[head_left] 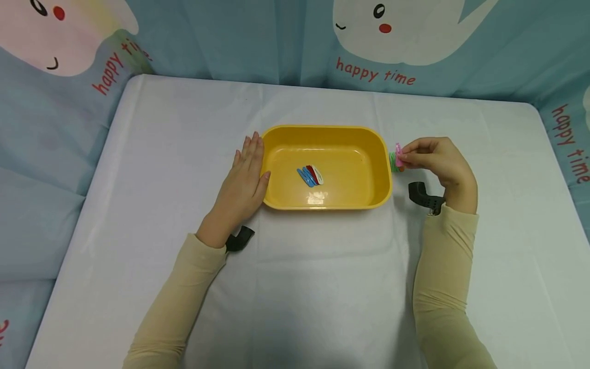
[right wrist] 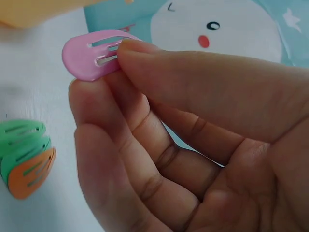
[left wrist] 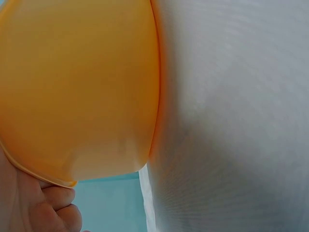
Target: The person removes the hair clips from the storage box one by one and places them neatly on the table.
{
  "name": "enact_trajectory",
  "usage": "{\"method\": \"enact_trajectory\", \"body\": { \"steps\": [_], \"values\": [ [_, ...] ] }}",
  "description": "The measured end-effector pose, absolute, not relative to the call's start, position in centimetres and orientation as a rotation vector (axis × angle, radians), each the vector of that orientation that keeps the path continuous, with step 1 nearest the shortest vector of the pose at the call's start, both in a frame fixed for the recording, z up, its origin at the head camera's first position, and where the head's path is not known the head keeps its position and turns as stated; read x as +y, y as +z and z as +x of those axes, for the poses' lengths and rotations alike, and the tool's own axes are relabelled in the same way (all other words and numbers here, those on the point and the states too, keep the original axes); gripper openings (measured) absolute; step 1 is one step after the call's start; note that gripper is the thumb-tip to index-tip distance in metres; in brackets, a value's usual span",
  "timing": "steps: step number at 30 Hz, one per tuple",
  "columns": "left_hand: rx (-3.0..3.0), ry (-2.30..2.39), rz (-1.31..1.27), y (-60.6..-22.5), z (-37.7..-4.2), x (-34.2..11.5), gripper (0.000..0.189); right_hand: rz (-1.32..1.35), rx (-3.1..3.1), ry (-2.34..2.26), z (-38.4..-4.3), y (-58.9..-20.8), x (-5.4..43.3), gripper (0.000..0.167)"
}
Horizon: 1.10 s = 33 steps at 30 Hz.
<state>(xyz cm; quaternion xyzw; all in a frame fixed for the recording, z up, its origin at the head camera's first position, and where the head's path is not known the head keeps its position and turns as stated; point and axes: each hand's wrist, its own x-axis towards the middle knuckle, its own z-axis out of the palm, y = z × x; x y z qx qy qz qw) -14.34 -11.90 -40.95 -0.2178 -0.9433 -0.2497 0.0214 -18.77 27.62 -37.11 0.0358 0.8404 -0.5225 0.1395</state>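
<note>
A yellow plastic basin (head_left: 327,202) stands on the white-covered table. Several snap hair clips (head_left: 310,176) in blue, red and white lie together on its floor. My left hand (head_left: 244,177) rests along the basin's left rim with straight fingers. Just past the right end of the basin, my right hand (head_left: 438,159) pinches a pink snap hair clip (right wrist: 89,55) between thumb and fingers. Below that hand, green hair clips (right wrist: 24,137) and an orange hair clip (right wrist: 31,174) lie on the cloth close to the basin's right wall.
The white tablecloth (head_left: 322,282) spreads around the basin. Behind the table hangs a blue curtain (head_left: 239,41) with cartoon prints. Black wrist mounts (head_left: 239,239) stick out from both wrists.
</note>
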Motion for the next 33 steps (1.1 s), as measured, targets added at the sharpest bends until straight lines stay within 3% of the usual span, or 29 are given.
{"method": "enact_trajectory", "body": {
  "steps": [33],
  "values": [
    [-2.907, -0.795, -0.692, -41.2, -14.4, -11.9, 0.061, 0.296, 2.424, -1.490, -18.8, -38.8, 29.9, 0.009]
  ]
}}
